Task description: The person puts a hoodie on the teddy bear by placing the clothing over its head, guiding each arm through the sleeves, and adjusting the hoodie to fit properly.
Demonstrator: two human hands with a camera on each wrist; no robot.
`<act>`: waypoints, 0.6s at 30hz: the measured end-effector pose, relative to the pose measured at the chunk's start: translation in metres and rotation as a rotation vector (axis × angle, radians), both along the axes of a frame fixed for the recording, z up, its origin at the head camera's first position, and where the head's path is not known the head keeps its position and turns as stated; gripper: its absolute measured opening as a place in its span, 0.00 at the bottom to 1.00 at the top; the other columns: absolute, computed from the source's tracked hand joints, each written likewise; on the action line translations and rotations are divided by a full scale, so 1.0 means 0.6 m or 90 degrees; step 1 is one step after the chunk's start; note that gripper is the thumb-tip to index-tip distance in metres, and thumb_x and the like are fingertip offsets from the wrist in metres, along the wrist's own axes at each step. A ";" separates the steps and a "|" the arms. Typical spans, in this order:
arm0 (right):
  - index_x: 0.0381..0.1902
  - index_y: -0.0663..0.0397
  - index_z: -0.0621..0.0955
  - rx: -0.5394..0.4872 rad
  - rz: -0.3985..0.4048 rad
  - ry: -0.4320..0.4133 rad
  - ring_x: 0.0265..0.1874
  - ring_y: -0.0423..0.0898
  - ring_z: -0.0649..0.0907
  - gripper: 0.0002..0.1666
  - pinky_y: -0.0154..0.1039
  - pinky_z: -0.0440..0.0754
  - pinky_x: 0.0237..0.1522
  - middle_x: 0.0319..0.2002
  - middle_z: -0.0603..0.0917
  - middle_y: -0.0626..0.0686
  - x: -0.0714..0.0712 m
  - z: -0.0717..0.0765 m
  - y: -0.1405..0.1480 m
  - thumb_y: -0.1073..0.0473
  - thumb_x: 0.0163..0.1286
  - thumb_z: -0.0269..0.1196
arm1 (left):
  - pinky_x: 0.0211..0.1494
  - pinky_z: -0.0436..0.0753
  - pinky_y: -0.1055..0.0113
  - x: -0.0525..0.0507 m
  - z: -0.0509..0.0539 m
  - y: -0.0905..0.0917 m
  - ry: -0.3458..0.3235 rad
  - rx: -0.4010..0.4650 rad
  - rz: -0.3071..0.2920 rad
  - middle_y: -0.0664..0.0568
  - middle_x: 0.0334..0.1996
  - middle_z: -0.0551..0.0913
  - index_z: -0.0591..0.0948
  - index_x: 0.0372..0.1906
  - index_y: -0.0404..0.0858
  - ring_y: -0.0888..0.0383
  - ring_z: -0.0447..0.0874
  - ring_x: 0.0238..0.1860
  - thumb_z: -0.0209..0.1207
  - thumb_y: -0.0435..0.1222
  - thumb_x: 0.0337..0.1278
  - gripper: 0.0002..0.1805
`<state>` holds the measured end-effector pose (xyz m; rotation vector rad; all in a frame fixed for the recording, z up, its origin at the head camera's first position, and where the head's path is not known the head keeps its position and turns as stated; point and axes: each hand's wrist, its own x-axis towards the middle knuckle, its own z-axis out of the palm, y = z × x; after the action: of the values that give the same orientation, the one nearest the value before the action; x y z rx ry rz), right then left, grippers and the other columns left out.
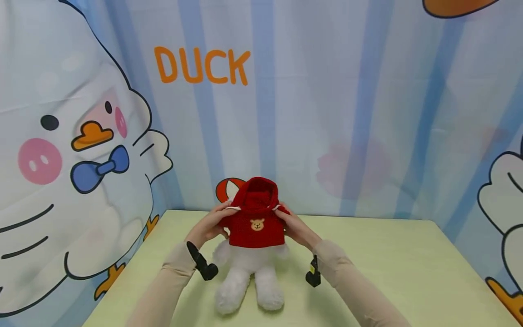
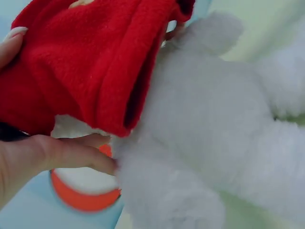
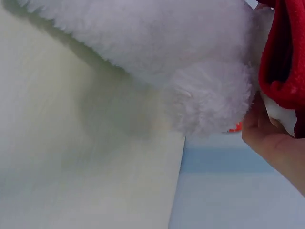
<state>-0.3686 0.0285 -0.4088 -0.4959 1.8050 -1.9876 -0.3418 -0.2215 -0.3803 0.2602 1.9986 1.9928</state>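
A red hooded sweater (image 1: 256, 237) with a small bear face on its chest covers the upper part of a white plush toy (image 1: 253, 261). The toy's head is hidden, and the hood (image 1: 259, 193) stands up with its opening towards me. My left hand (image 1: 207, 225) grips the sweater's left shoulder side, thumb in front. On the other side my right hand (image 1: 297, 227) holds the matching shoulder. In the left wrist view, fingers (image 2: 81, 153) reach under the hem beside the white fur. The right wrist view shows a fluffy limb (image 3: 209, 98) hanging below the red hem.
A pale green table (image 1: 367, 272) lies under the toy, its back edge just behind. Behind it hangs a blue striped curtain (image 1: 310, 113) printed with ducks and the word DUCK. Black wrist cameras sit on the left wrist (image 1: 202, 263) and right wrist (image 1: 313, 272).
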 end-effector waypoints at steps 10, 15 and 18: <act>0.59 0.41 0.57 0.035 0.006 0.085 0.44 0.33 0.76 0.21 0.38 0.75 0.47 0.48 0.71 0.40 0.035 0.026 0.206 0.51 0.70 0.45 | 0.20 0.74 0.65 -0.003 -0.012 0.184 0.007 0.028 -0.095 0.42 0.57 0.66 0.60 0.63 0.42 0.57 0.74 0.34 0.49 0.40 0.61 0.26; 0.66 0.45 0.49 0.038 0.005 0.097 0.45 0.32 0.77 0.28 0.33 0.76 0.45 0.48 0.70 0.38 0.061 0.033 0.274 0.53 0.71 0.43 | 0.21 0.75 0.66 0.007 -0.010 0.245 0.039 0.034 -0.142 0.50 0.46 0.75 0.66 0.56 0.42 0.59 0.77 0.30 0.50 0.39 0.61 0.19; 0.69 0.49 0.41 0.036 0.006 0.109 0.49 0.31 0.75 0.35 0.32 0.74 0.48 0.54 0.66 0.41 0.063 0.040 0.289 0.52 0.71 0.43 | 0.23 0.73 0.68 0.015 0.006 0.260 0.070 0.018 -0.139 0.54 0.42 0.76 0.67 0.55 0.41 0.62 0.76 0.29 0.49 0.38 0.62 0.17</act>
<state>-0.3310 0.2021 -0.3849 -0.6740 1.9503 -1.9324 -0.3328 -0.0654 -0.3764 0.5801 1.9132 1.9073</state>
